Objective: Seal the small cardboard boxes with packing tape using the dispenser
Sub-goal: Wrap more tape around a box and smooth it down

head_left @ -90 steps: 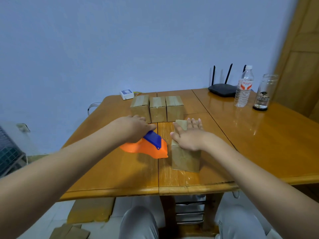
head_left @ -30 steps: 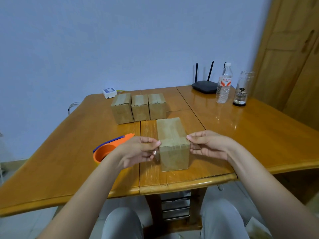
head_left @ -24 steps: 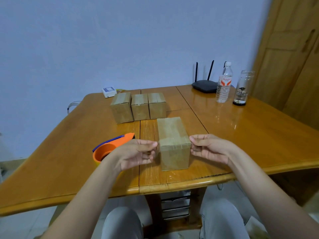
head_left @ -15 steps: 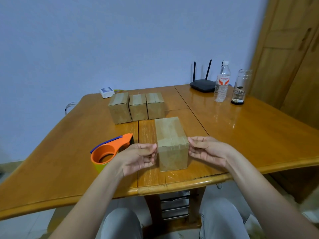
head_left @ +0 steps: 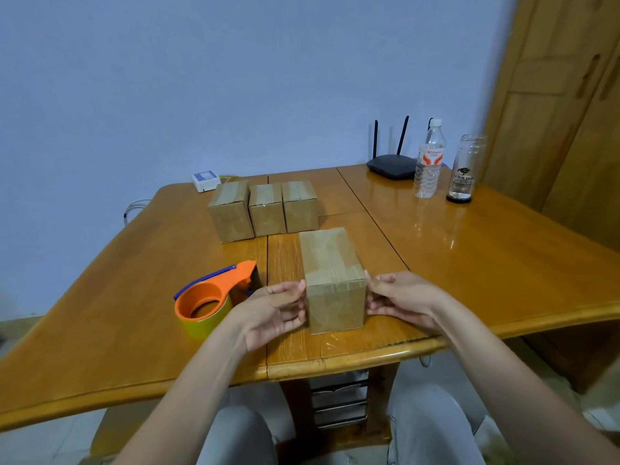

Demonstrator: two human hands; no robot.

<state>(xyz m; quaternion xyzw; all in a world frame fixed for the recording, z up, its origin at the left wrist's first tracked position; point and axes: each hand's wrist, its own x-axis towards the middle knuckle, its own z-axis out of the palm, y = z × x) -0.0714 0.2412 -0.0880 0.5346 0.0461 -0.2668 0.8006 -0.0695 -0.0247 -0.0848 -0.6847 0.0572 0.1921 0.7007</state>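
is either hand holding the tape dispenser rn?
No: the tape dispenser sits alone on the table, while the left hand and right hand flank the near box.

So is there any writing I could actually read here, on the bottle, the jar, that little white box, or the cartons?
Nothing reads clearly.
Plastic water bottle: red lettering on the label, too blurred to read.
Glass jar: a dark logo with small print below, too small to read.
White box: blue top panel, no legible text.
Cardboard boxes and tape dispenser: no writing visible.
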